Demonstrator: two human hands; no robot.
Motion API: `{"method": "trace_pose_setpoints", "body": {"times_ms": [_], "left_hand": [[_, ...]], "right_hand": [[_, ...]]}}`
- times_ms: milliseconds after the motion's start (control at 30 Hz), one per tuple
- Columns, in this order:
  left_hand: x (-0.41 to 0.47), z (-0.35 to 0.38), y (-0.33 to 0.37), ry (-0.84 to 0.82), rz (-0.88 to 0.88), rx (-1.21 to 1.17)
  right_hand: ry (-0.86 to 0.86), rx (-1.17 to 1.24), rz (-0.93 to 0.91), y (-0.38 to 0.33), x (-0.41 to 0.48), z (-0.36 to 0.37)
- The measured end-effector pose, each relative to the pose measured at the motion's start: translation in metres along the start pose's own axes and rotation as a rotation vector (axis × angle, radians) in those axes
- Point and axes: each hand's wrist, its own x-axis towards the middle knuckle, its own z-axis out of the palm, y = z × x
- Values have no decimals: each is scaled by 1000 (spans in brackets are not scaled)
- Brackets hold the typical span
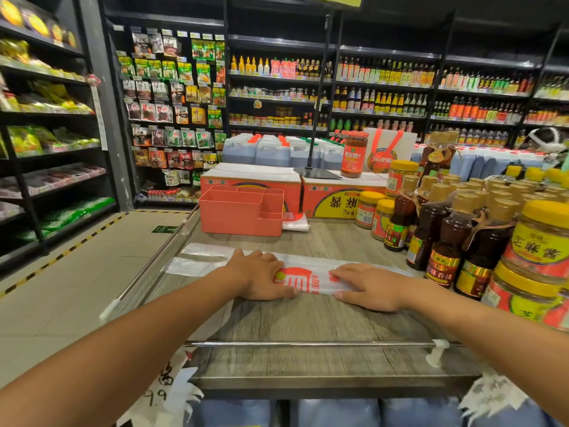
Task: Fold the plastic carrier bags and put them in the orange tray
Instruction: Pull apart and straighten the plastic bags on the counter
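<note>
Now, from the head camera, we look down on a grey wooden table [308, 318] in a shop aisle. On it lies a white plastic carrier bag [303, 280], spread flat as a long narrow strip from left to right. It has a red print near its middle, and its clear handles reach to the left edge of the table. The left hand [261, 275] rests on the bag, palm down, with the fingers straight and close together, pointing to the right. The right hand [369, 286] rests on the right part of the same bag, also palm down, with straight fingers pointing to the left. Both hands only press the plastic against the table and do not grip it. Between the two sets of fingertips we see the red print.

Behind the bag and well apart from it, the orange tray [240, 211] stands upright on the same table, with several compartments. Just beside the tray, at its right, lies a second bag [297, 224], white with red print and folded small. Behind the tray stand two printed cartons [252, 180], and a red jar [354, 155] stands on the right one. On the right side of the table, dark bottles [446, 241] and jars with yellow lids [542, 238] stand close together. A metal rail [308, 344] runs along the near edge. Shelves [385, 97] full of goods fill the background.
</note>
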Motion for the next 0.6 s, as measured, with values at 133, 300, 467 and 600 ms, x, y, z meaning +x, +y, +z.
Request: {"method": "trace_pose_setpoints", "body": {"times_ms": [133, 300, 467, 600], "left_hand": [[-5, -3, 1, -3, 31, 57], [-9, -2, -1, 2, 40, 51], [-12, 7, -4, 68, 92, -30], [-12, 9, -6, 16, 118, -39]], "right_hand": [[41, -51, -9, -5, 0, -4], [98, -81, -23, -12, 5, -3], [109, -225, -36, -17, 4, -10], [93, -332, -71, -20, 3, -10]]}}
